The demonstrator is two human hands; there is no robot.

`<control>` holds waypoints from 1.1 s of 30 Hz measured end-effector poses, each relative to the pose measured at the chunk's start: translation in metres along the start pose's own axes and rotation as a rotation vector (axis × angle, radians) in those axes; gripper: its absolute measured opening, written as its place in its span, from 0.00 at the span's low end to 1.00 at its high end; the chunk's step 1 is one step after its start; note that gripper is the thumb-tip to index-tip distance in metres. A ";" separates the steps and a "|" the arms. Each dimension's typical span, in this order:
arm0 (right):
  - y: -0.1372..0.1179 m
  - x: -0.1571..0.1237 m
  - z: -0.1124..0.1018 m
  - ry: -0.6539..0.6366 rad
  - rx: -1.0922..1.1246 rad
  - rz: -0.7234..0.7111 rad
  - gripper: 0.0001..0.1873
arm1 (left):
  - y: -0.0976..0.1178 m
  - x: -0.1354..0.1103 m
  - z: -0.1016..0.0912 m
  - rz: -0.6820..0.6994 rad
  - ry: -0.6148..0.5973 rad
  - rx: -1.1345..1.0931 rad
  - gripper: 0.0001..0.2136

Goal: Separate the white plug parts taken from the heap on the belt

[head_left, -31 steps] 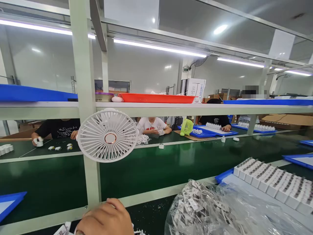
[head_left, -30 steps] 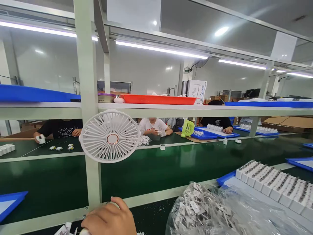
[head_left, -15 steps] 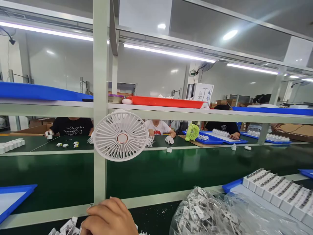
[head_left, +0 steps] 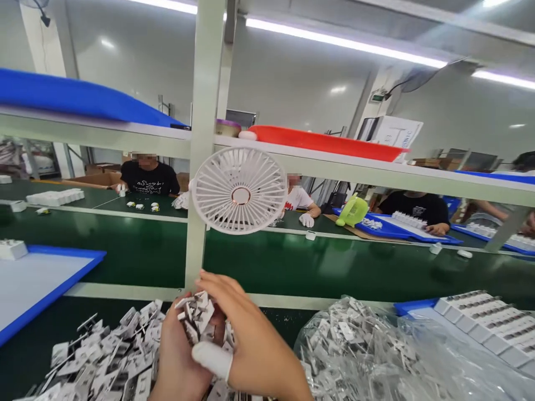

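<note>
My left hand [head_left: 178, 356] is cupped low in the middle, closed round a bunch of small white and grey flat parts [head_left: 195, 313]. My right hand [head_left: 254, 340] curls over the same bunch from the right, fingertips on its top. Its thumb wears a white finger cot [head_left: 212, 357] and presses on the parts. A loose pile of the same parts [head_left: 104, 362] lies on the dark bench just left of my hands. A clear plastic bag [head_left: 368, 348] full of such parts sits to the right.
A blue tray [head_left: 62, 281] lies at the left, and another holds rows of white blocks [head_left: 489, 323] at the right. A white fan [head_left: 239, 190] hangs on the frame post [head_left: 199, 211]. Beyond the green conveyor belt [head_left: 334, 270], co-workers sit at their own trays.
The view has dropped and turned left. Both hands have come up into sight with a bunch of parts, where only one hand showed at the bottom edge before.
</note>
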State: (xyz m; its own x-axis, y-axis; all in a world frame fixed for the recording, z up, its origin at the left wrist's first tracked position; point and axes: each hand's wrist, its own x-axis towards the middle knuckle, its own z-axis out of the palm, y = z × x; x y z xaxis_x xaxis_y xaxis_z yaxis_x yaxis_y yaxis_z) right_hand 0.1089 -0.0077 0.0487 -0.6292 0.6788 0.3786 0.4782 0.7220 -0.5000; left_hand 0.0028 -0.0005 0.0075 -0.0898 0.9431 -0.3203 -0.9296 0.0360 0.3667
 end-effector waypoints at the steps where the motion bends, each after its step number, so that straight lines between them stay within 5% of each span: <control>1: 0.001 0.000 -0.002 0.004 0.030 0.002 0.31 | 0.001 -0.001 0.003 -0.029 0.033 -0.043 0.10; 7: 0.006 0.004 -0.002 0.106 0.047 0.073 0.17 | 0.005 -0.002 0.009 -0.062 0.128 -0.175 0.05; 13: 0.007 0.005 -0.001 0.079 0.032 0.095 0.07 | 0.005 0.005 0.007 -0.086 0.155 -0.217 0.04; 20: 0.007 0.008 0.005 0.083 0.059 0.150 0.08 | 0.004 0.006 0.008 -0.036 0.156 -0.218 0.04; 25: 0.008 0.009 0.007 0.047 0.027 0.080 0.18 | 0.003 0.006 0.009 -0.057 0.141 -0.223 0.05; 33: 0.016 0.007 0.006 0.143 0.007 0.092 0.10 | -0.004 0.012 0.011 -0.092 0.137 -0.232 0.09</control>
State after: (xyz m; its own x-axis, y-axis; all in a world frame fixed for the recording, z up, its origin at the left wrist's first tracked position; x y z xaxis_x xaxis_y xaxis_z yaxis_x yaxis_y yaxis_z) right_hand 0.1083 0.0082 0.0381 -0.4891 0.7546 0.4374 0.5254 0.6552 -0.5428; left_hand 0.0092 0.0139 0.0117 -0.0336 0.8851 -0.4641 -0.9917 0.0282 0.1258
